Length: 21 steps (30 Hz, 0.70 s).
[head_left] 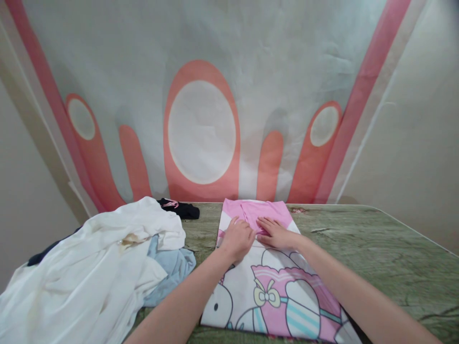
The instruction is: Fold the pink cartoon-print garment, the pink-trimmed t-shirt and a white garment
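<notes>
A pink-and-white cartoon-print garment (267, 291), seemingly a shirt, lies flat and folded lengthwise on the wooden-topped table. Its pink part points to the far edge, and a large bow and striped shapes show on the near part. My left hand (238, 240) rests on the pink-white border with its fingers curled in and closed on the cloth; its fingertips are partly hidden. Beside it, my right hand (276, 234) lies palm down on the pink cloth, fingers stretched out and slightly apart. The two hands nearly meet at the garment's middle.
A heap of white clothes (96, 267) covers the table's left side. A light blue garment (172, 272) sticks out from under it, and a black garment (184, 210) lies behind. The green-grey table top (366, 248) extends right. A printed backdrop (201, 134) hangs behind the far edge.
</notes>
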Available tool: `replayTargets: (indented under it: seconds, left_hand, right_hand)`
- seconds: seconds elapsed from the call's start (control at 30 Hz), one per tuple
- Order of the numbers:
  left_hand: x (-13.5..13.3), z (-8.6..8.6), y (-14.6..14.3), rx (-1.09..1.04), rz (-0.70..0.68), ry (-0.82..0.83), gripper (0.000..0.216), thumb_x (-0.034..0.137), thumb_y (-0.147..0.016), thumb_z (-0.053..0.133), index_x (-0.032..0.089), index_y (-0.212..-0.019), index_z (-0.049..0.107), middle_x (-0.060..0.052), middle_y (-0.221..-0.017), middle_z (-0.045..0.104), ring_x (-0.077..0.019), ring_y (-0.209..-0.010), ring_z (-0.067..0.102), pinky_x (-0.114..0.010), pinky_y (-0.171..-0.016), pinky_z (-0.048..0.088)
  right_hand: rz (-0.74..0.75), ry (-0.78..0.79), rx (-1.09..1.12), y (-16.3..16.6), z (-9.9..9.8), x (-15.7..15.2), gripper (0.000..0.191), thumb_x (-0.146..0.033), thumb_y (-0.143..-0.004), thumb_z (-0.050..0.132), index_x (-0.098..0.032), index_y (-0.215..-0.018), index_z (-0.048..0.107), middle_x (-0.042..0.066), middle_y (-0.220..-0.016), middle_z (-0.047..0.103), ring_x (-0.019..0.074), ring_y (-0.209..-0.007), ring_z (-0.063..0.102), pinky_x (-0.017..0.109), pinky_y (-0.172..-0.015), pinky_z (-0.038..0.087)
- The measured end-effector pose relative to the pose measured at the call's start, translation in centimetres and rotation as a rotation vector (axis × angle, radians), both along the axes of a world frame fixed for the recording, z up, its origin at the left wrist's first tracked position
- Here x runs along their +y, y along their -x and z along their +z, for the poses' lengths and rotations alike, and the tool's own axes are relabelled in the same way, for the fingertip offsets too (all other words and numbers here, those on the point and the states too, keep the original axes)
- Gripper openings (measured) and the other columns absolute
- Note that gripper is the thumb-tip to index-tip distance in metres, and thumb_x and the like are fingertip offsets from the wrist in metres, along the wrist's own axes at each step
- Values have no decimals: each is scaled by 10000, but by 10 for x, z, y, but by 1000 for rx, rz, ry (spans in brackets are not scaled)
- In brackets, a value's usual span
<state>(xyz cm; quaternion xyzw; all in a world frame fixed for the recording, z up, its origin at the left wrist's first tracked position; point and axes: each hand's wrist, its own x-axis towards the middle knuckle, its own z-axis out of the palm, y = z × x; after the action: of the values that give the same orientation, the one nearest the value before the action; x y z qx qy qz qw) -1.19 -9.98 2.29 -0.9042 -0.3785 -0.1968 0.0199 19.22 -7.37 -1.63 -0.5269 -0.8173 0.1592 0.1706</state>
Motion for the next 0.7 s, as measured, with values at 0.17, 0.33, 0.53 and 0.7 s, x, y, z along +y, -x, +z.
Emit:
replayTargets:
  seconds: [0.17, 0.33, 0.53, 0.7]
  left_hand:
    - [36, -3, 26, -102, 279, 94, 236, 271, -859, 437, 150, -831, 637, -92, -915, 632, -207, -922, 554, -344, -920, 343]
    - [78, -5, 56, -150, 411, 115, 309, 213, -784, 528, 116, -1077, 549, -117, -1089, 571, -219, -1036, 509, -314, -895, 366]
    - [81, -2, 28, -137, 303, 161, 182, 307, -802, 528, 177, -888, 621, -62, -964, 615, -195, -965, 542, -284, -870, 366]
    - [71, -14, -13, -153, 256, 238, 243, 406, -745, 574, 183, -825, 629, -57, -878, 631, -199, -859, 573, -280, -788, 396]
  right_hand:
    - [-285, -44, 111, -37, 10, 29, 500, -394, -829, 494, -137, -1257, 462, 126, -1254, 531, 203, -1091, 534, 294, -888, 415]
    - [-567, -91, 59, -76, 9, 59, 443, -317, -774, 555, -68, -1139, 531, 175, -1074, 612, 231, -959, 587, 300, -792, 439]
    - [-687, -125, -20, -78, -1, 86, 449, -348, -755, 567, -91, -1122, 544, 186, -1126, 570, 271, -1061, 524, 340, -891, 371]
    - [-717, -85, -52, -69, -11, 96, 443, -383, -765, 544, -108, -1112, 549, 194, -1141, 565, 292, -1088, 510, 362, -888, 369]
